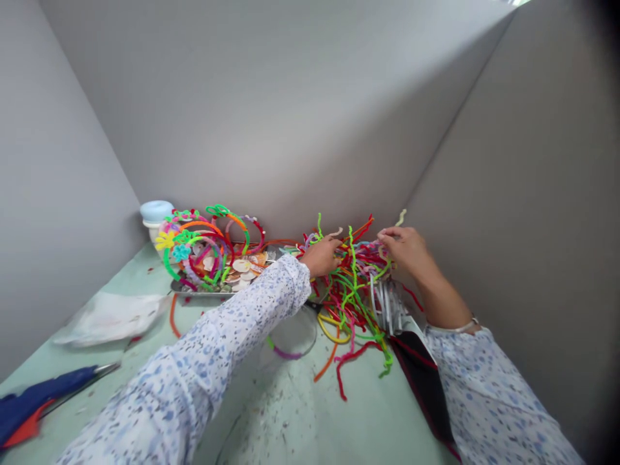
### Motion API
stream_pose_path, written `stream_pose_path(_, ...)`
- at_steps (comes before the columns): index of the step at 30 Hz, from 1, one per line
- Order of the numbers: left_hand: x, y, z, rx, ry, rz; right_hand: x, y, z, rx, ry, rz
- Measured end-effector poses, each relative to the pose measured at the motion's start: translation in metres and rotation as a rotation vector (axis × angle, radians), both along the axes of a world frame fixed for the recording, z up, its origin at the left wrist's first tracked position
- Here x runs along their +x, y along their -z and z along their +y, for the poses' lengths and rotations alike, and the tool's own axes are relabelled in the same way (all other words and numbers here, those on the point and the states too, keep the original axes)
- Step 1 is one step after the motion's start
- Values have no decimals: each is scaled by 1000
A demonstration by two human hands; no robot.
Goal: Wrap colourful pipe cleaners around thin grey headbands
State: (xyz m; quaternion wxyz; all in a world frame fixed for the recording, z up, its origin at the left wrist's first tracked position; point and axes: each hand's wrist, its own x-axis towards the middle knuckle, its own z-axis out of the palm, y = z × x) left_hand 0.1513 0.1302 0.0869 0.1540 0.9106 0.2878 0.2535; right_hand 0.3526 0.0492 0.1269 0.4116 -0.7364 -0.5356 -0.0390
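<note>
A tangled heap of coloured pipe cleaners (352,271) lies at the back of the table, mostly red, green and pink. My left hand (322,256) reaches into its left side, fingers bent and closed around some of the pipe cleaners. At the heap's upper right, my right hand (407,250) has thumb and fingers pinched together on a pipe cleaner; its exact strand is partly hidden. A pale pipe cleaner (402,218) sticks up just behind that hand. Below the heap are yellow-handled scissors (334,328), partly covered, and a hairband (289,354) partly wrapped in purple and green.
Left of the heap, a metal tray (203,295) holds decorated headbands (201,248) and round pieces. A white container with a blue lid (156,212) stands behind. A glue gun (48,394), a plastic bag (113,318), silvery bands (386,307) and a black pouch (419,381) lie around.
</note>
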Motion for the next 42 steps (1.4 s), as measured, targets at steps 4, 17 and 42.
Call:
stream_pose_path(4,0,1,1,-2,5,15,13,7,-2,-89,21,140)
stream_pose_path(17,-1,12,3,15,25,22,10,16,-5,-13,-113,515)
stream_pose_path(42,-38,-8,-60,-482,76,-540,-86,-34,-63,612,-443,1066)
